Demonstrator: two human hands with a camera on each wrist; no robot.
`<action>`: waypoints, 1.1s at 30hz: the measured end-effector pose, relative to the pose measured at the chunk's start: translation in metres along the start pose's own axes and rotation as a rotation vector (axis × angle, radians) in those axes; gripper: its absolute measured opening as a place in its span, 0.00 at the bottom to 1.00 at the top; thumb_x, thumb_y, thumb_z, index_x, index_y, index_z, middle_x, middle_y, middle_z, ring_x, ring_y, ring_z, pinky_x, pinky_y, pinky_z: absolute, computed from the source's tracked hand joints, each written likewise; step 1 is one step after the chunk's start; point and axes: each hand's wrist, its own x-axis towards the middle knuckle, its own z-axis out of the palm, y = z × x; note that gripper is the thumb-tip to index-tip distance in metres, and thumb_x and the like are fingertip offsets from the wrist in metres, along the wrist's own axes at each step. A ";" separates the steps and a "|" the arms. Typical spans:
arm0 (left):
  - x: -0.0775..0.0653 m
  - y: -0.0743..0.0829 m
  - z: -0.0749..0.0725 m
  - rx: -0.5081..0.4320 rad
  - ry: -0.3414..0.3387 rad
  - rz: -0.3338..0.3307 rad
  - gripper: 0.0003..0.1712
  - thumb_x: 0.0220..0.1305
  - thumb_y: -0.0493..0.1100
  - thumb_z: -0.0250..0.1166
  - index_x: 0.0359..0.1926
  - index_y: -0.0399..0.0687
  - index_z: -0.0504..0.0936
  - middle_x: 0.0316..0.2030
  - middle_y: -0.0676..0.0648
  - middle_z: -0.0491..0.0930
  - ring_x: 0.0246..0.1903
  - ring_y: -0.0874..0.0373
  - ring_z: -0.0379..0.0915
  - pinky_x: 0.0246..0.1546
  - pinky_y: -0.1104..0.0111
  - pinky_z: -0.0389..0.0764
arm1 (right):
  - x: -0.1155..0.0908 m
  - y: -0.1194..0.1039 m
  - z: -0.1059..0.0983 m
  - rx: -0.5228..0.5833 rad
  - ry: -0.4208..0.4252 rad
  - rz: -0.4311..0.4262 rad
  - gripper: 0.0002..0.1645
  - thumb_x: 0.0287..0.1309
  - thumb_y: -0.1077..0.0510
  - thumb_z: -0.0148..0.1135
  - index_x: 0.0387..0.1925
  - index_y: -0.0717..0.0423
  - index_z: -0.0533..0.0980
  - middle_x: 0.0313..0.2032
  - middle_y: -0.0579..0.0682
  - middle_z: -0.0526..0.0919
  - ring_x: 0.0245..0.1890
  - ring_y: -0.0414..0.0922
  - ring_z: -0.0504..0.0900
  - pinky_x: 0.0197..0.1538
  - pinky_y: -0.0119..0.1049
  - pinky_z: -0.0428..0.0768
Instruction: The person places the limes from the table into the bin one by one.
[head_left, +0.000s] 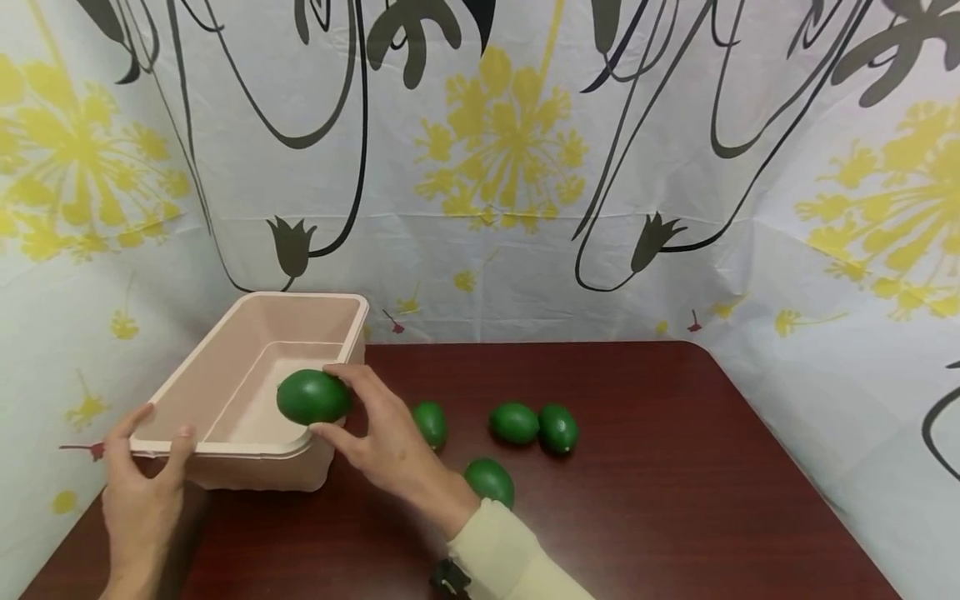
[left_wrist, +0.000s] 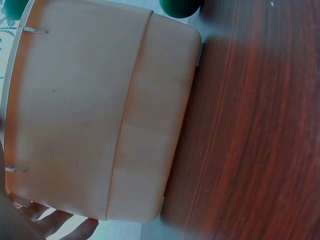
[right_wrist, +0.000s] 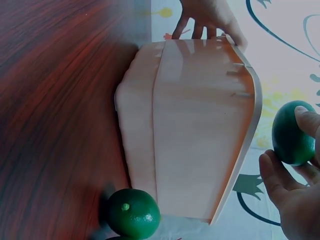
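Thumb and fingertips of my right hand (head_left: pixel 401 446) pinch a glossy green lime (head_left: pixel 311 397) above the near right part of a pale pink plastic bin (head_left: pixel 251 473). In the right wrist view the same lime (right_wrist: pixel 292 135) is held beyond the bin's rim, well off the table. My left hand (head_left: pixel 142 508) grips the rim at the bin's near left corner, thumb toward the inside and fingers along the outer side. The bin's visible floor is bare; part of it is hidden behind the held lime.
On the dark red wooden table (head_left: pixel 660 508) lie more limes: one (head_left: pixel 430 423) beside the bin, partly behind my right hand, one (head_left: pixel 490 481) near my wrist, and a pair (head_left: pixel 514 423) side by side farther right. A patterned cloth (head_left: pixel 480 275) hangs behind the table.
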 end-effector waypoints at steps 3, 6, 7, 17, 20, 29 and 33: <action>0.000 0.000 0.000 0.001 -0.004 -0.003 0.38 0.69 0.60 0.63 0.76 0.86 0.58 0.83 0.55 0.55 0.82 0.46 0.49 0.80 0.52 0.49 | 0.001 -0.001 0.003 -0.005 -0.005 -0.009 0.39 0.63 0.53 0.72 0.72 0.48 0.66 0.64 0.46 0.78 0.60 0.36 0.81 0.62 0.27 0.78; 0.000 0.000 -0.001 0.007 -0.006 -0.005 0.39 0.70 0.60 0.62 0.77 0.86 0.57 0.83 0.53 0.55 0.82 0.44 0.49 0.80 0.50 0.49 | 0.002 -0.002 0.006 -0.022 -0.005 -0.022 0.38 0.64 0.53 0.72 0.71 0.49 0.67 0.64 0.46 0.78 0.59 0.36 0.81 0.62 0.25 0.77; -0.001 0.000 -0.001 0.009 -0.005 -0.005 0.39 0.70 0.60 0.62 0.77 0.86 0.57 0.83 0.53 0.55 0.82 0.44 0.49 0.80 0.50 0.49 | 0.002 -0.002 0.007 -0.024 -0.005 -0.024 0.37 0.64 0.53 0.72 0.71 0.49 0.67 0.64 0.46 0.78 0.58 0.36 0.81 0.61 0.25 0.77; -0.001 0.000 0.000 0.006 -0.003 -0.006 0.39 0.69 0.60 0.62 0.77 0.85 0.57 0.83 0.52 0.54 0.81 0.43 0.50 0.79 0.48 0.49 | 0.004 -0.005 0.013 -0.009 0.002 -0.011 0.38 0.62 0.53 0.74 0.70 0.48 0.67 0.61 0.45 0.78 0.45 0.34 0.79 0.51 0.18 0.77; 0.000 0.000 0.000 0.004 0.000 -0.005 0.39 0.69 0.60 0.62 0.77 0.85 0.57 0.83 0.51 0.55 0.81 0.43 0.50 0.79 0.49 0.49 | 0.004 -0.006 0.015 0.006 -0.003 -0.002 0.38 0.62 0.53 0.74 0.70 0.48 0.67 0.62 0.45 0.78 0.45 0.34 0.79 0.49 0.18 0.77; -0.001 -0.002 0.000 0.014 -0.005 -0.004 0.40 0.70 0.60 0.62 0.78 0.84 0.56 0.83 0.50 0.54 0.81 0.42 0.49 0.79 0.47 0.49 | 0.005 -0.009 0.020 0.012 -0.033 0.022 0.39 0.64 0.53 0.72 0.72 0.45 0.66 0.66 0.44 0.75 0.53 0.35 0.80 0.53 0.19 0.78; 0.000 -0.001 0.000 0.015 -0.004 0.000 0.39 0.70 0.60 0.61 0.78 0.84 0.56 0.83 0.50 0.54 0.81 0.41 0.50 0.79 0.47 0.49 | 0.007 -0.008 0.021 0.012 -0.044 0.032 0.39 0.64 0.53 0.72 0.72 0.44 0.66 0.66 0.43 0.75 0.53 0.34 0.80 0.53 0.19 0.77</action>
